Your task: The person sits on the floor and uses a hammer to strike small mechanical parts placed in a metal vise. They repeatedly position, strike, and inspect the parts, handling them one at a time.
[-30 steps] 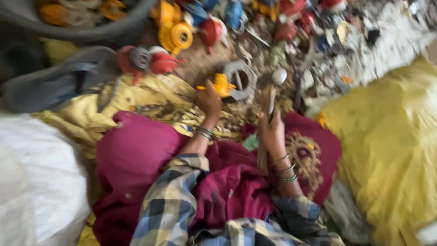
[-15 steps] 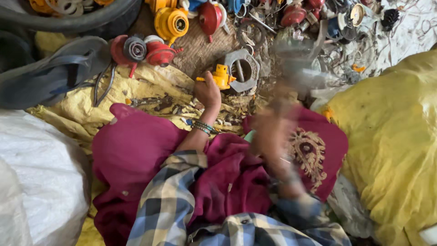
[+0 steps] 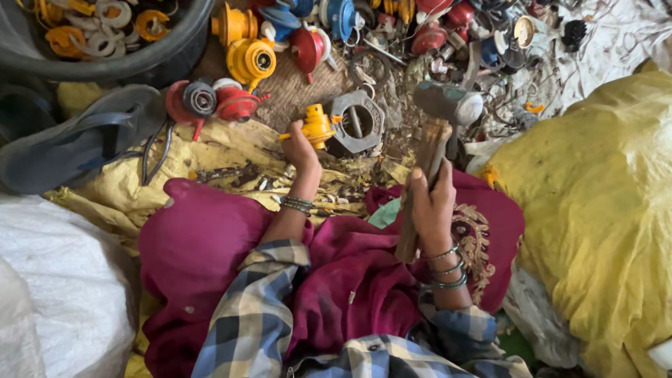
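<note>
The left hand [image 3: 301,148] pinches a small yellow plastic valve part [image 3: 318,126], fingers closed round its near end, holding it against the edge of a grey hexagonal metal block [image 3: 358,120] that lies on the ground just beyond the person's knees. The right hand [image 3: 430,206] is wrapped tight around the wooden handle of a hammer [image 3: 437,122], whose steel head is raised above and to the right of the block, clear of it. Green bangles ring both wrists, and checked sleeves cover the forearms above a magenta garment spread over the lap.

Beyond the block, a dense litter of parts crowds the ground: a larger yellow regulator body [image 3: 252,61], a red regulator with a grey cap [image 3: 203,101] to the left, blue and red caps further back, with metal rings, wires and scraps among them. A dark tub [image 3: 140,59] at the upper left holds yellow and white rings. A dark grey sandal [image 3: 70,143] lies at the left, over a crumpled yellow cloth [image 3: 175,175] under the work area. A white sack [image 3: 49,280] fills the lower left and a large yellow sack [image 3: 602,210] the right, hemming the work in on both sides.
</note>
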A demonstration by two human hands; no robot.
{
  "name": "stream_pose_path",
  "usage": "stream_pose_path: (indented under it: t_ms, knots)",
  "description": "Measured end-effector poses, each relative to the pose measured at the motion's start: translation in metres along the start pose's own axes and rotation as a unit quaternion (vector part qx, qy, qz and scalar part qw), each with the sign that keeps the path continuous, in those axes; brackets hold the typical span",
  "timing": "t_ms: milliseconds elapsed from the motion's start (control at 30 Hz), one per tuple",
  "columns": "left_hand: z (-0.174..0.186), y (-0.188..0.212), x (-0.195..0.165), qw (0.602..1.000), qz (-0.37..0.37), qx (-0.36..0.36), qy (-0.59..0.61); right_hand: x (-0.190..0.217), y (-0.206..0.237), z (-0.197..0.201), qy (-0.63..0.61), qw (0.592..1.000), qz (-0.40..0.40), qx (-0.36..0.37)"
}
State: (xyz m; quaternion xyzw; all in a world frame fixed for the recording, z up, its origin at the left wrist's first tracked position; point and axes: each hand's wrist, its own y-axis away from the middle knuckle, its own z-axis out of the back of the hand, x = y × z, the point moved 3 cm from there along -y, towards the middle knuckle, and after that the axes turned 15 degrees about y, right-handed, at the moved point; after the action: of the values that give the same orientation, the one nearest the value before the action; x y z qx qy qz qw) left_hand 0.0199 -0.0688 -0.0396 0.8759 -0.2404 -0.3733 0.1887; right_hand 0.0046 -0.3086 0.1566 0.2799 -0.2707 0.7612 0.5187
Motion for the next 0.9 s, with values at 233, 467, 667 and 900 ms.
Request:
stream_pose_path:
  t_ms: [233,467,667,900]
  knots:
    - [0.011,0.013,0.0,0.981,-0.046,0.0,-0.188,0.035,0.01,-0.008,-0.018,0.997,0.058,0.046]
    - [0.014,0.007,0.008,0.969,-0.059,-0.026,-0.238,0.073,0.014,0.026,-0.18,0.961,0.209,-0.014]
    - [0.016,0.005,0.012,0.979,-0.054,-0.016,-0.194,0.02,0.005,-0.039,0.044,0.994,0.002,0.096]
    - [0.009,0.01,0.004,0.987,-0.031,-0.008,-0.155,-0.06,-0.007,-0.107,0.226,0.966,0.113,0.056]
